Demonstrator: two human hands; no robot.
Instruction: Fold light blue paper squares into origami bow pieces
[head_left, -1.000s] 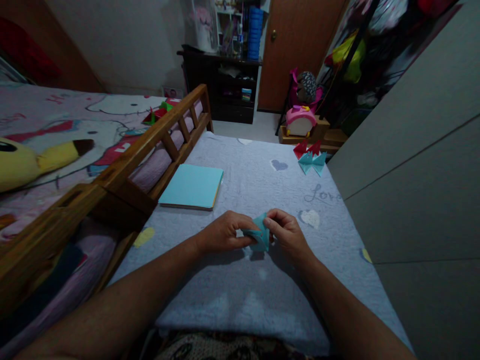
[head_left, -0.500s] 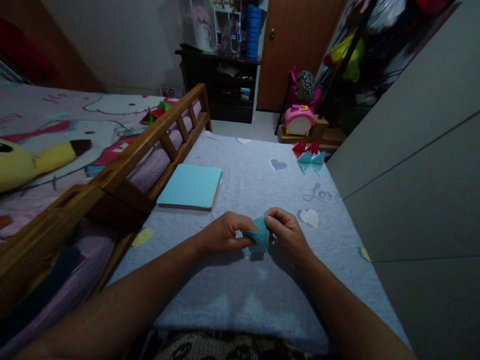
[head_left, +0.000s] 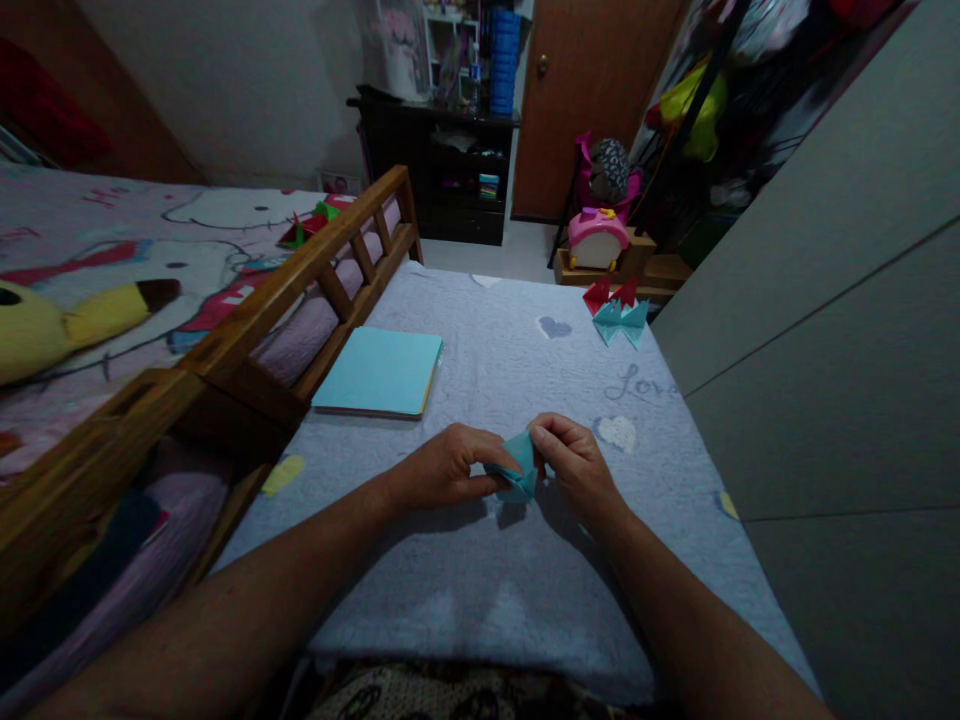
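Teal paper piece (head_left: 517,470) lies low over the grey-blue blanket (head_left: 480,590), the broad surface that fills the middle of the view and runs from the person's lap to the far edge. To the right of the blanket stands a tall grey wardrobe panel (head_left: 825,300). To the left is a bed with a cartoon sheet (head_left: 150,235), set apart from the blanket by a wooden rail (head_left: 300,290). A yellow plush toy (head_left: 45,325) lies on that bed.

On the blanket, near the rail, rests a flat stack of teal sheets (head_left: 379,372), well apart from the hands. At the far right corner sit finished red and teal folded shapes (head_left: 619,312).

Both forearms come in from the bottom and meet near the middle of the blanket. The left hand (head_left: 446,468) is closed on the left side of the teal paper piece, with thumb and fingers pinching it. The right hand (head_left: 574,465) is closed on its right side in the same way, with the thumb on top. The paper is folded small and held just above the blanket, casting a shadow below. Its visible part runs across from one hand to the other. One pointed corner stands up between the thumbs, aimed away from the person. The fingers cover both ends, so its full outline cannot be told.
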